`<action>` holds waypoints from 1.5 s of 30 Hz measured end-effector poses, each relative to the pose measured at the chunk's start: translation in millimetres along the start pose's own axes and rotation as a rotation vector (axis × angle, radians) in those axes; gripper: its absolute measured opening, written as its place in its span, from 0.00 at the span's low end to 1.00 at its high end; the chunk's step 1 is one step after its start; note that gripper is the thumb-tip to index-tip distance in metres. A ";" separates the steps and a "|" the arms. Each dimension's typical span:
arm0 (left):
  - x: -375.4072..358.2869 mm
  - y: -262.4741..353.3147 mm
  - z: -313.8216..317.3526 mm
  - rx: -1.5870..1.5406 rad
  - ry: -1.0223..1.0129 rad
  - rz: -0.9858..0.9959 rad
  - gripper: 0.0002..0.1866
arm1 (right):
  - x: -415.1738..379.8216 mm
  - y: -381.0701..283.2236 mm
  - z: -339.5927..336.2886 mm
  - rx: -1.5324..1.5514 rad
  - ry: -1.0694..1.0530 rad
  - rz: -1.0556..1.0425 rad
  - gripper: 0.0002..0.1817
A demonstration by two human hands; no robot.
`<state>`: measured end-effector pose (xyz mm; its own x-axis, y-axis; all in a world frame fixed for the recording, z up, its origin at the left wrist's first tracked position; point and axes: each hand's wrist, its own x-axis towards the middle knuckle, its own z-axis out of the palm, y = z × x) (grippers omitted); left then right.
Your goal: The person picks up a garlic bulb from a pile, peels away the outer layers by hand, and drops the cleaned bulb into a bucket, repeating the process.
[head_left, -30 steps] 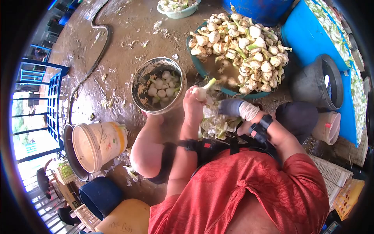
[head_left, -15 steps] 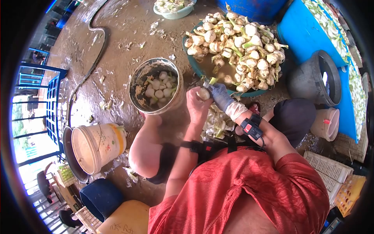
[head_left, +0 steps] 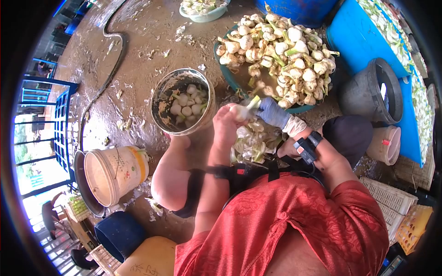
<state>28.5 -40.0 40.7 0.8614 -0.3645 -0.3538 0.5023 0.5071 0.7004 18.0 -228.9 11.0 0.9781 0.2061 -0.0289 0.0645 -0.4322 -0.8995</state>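
My bare left hand (head_left: pixel 225 120) is closed around a pale garlic bulb (head_left: pixel 240 112) with a green stem pointing up and right. In a blue-grey glove, my right hand (head_left: pixel 273 112) is closed beside the stem; whatever its fingers hold is too small to make out. Below both hands lies a heap of white and green peelings (head_left: pixel 255 140). A round bucket (head_left: pixel 209 108) with whitish bulbs inside stands left of my left hand. Beyond my right hand, a green basin (head_left: pixel 226 76) holds a large pile of untrimmed garlic bulbs and some murky water.
A dark hose (head_left: pixel 120 60) runs over the wet floor. On the left lies a cream bucket (head_left: pixel 117 172); a blue container (head_left: pixel 120 232) is nearer me. To the right are a grey bucket (head_left: pixel 363 99), a pinkish bucket (head_left: pixel 383 145) and a blue panel (head_left: pixel 354 37).
My hands have moved slightly apart, the gloved one to the right. The bulb in my left hand has tilted, and its green stem now shows between the hands.
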 end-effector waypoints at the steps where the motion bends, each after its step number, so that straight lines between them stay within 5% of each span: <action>1: 1.3 -2.3 -4.0 0.001 -0.001 -0.002 0.15 | -3.0 -0.3 -2.0 -0.085 0.011 -0.073 0.12; 3: 3.9 -4.3 -6.7 0.011 -0.112 -0.105 0.21 | -4.3 -3.9 -4.5 -0.172 0.022 -0.146 0.14; 6: 8.4 -14.7 -10.1 0.008 -0.005 -0.115 0.26 | -6.9 -18.5 -2.7 0.285 0.061 -0.011 0.15; 8: 11.7 -12.9 -0.7 0.126 0.092 -0.253 0.28 | -8.0 -19.0 6.0 0.263 0.117 0.025 0.15; 9: 5.5 -21.9 0.7 0.306 0.014 -0.047 0.29 | -8.2 -18.0 10.1 0.242 0.177 0.059 0.15; 11: -0.1 -17.5 5.7 0.448 0.028 -0.036 0.30 | -7.8 -19.2 13.2 0.189 0.216 -0.046 0.13; 14: 3.4 -14.5 -9.8 0.088 -0.158 -0.131 0.28 | -7.1 -25.5 12.3 0.557 0.224 0.105 0.11; 17: 3.9 -16.8 -6.9 0.113 -0.046 -0.121 0.29 | -7.5 -32.9 10.0 0.727 0.255 0.215 0.12; 19: 3.6 -21.1 0.8 0.066 0.024 -0.038 0.27 | -7.7 -43.8 6.4 0.689 0.250 0.225 0.12; 21: 2.8 -21.5 5.9 0.428 0.245 0.227 0.24 | -5.6 -37.3 11.5 0.349 0.251 0.080 0.11; 23: 2.1 -17.1 3.2 0.376 0.241 0.158 0.23 | -3.1 -30.1 14.9 0.287 0.310 0.035 0.11; 27: -1.9 -11.2 -0.8 0.009 -0.082 0.061 0.23 | 12.9 4.6 8.7 0.182 0.447 0.203 0.10; 29: -6.0 -5.7 7.8 -0.085 -0.129 0.014 0.26 | 20.0 17.4 2.8 -0.408 -0.073 0.220 0.11; 30: -3.8 -8.8 3.9 -0.067 -0.129 0.017 0.29 | 15.9 17.8 4.3 -0.407 -0.074 0.220 0.11; 33: -0.2 -11.4 2.8 0.069 -0.070 0.113 0.31 | -6.4 0.5 4.4 0.216 0.072 0.158 0.16; 34: -0.6 -9.4 2.8 0.126 -0.027 0.090 0.34 | -7.2 -9.2 -0.2 0.047 0.181 -0.058 0.15; 38: 3.5 -17.4 4.7 0.695 0.178 0.253 0.35 | -5.6 -35.5 4.6 -0.150 0.308 -0.237 0.09; 41: 1.6 -15.7 6.2 0.934 0.239 0.309 0.32 | -5.4 -36.1 8.8 -0.278 0.306 -0.182 0.07; 43: 0.0 -14.8 7.5 0.932 0.240 0.306 0.31 | -5.5 -38.9 6.9 -0.292 0.230 -0.105 0.05; 45: -4.4 -8.4 8.7 0.546 0.102 0.064 0.29 | -2.3 -28.4 7.5 -0.191 0.300 -0.114 0.05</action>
<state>19.8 -49.5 41.7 0.9055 -0.2554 -0.3389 0.3595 0.0377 0.9324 12.5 -210.6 33.4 0.9753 0.0083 0.2208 0.1841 -0.5830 -0.7914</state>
